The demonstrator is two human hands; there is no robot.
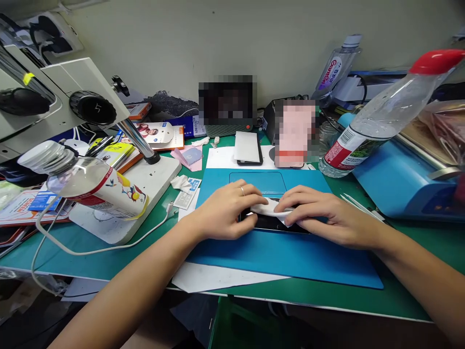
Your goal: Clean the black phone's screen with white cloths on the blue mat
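Observation:
A black phone (pixel 271 223) lies flat on a blue work mat (pixel 283 252) in front of me. My left hand (pixel 227 209), with a ring on one finger, rests on the phone's left end and holds it down, fingers curled over its edge. My right hand (pixel 321 213) presses a white wipe (pixel 271 207) onto the phone's screen with its fingers closed on the cloth. Most of the phone is hidden under both hands.
A microscope (pixel 72 102) on a white base (pixel 145 189) stands at left, with a clear bottle (pixel 90 182) beside it. A big red-capped bottle (pixel 381 116) leans over a blue machine (pixel 399 184) at right. Another phone (pixel 247 148), packets and papers lie behind the mat.

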